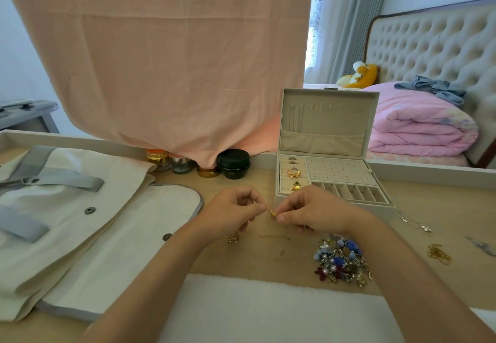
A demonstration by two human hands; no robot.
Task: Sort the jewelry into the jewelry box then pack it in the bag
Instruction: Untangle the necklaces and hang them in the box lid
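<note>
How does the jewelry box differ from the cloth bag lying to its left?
The jewelry box is rigid and stands with its lid raised upright; the bag is soft cloth lying flat. The jewelry box shows rings in its left slots; the bag shows grey straps. The bag covers more table than the jewelry box. Both are cream-coloured and rest on the table.

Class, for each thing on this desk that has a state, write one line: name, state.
left hand: pinches gold piece
right hand: pinches gold piece
gold piece: held between both hands
jewelry box: lid open, rings in slots
bag: lying flat
jewelry pile: loose on table
black jar: lid on
</note>
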